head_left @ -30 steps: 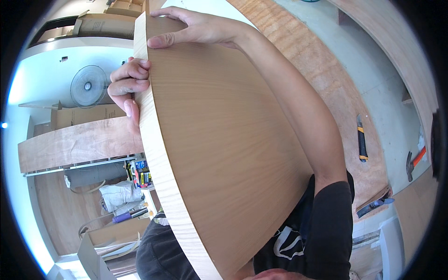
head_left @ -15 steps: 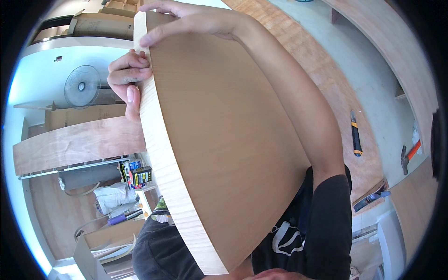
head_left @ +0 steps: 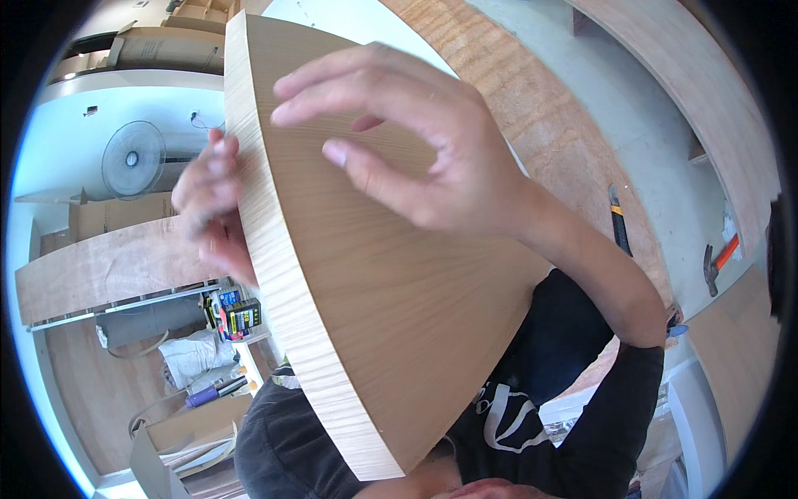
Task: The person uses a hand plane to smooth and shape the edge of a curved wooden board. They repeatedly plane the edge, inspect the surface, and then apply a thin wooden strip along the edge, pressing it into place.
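Observation:
A thick wood-grain board [head_left: 399, 291] stands tilted in front of my body, its pale striped edge strip [head_left: 287, 266] running from the top left down to the bottom. My right hand [head_left: 416, 133] is raised over the board's upper face, fingers curved and spread, with nothing between thumb and fingers. Beside the pale edge on the left is my left hand [head_left: 212, 208]. Its bent fingers are smeared by motion and partly hidden by the board, so its grip does not show.
On the curved wooden surface at right lies a utility knife [head_left: 619, 220]. A hammer [head_left: 720, 263] with an orange handle rests farther right. At left are a round fan [head_left: 133, 158], small boxes [head_left: 239, 316], a white cloth bag [head_left: 198, 358] and an open cardboard box [head_left: 187, 432].
My right hand has come off the board's top edge and moved down and right over its face. My left hand has slid lower along the edge. The board has shifted slightly left.

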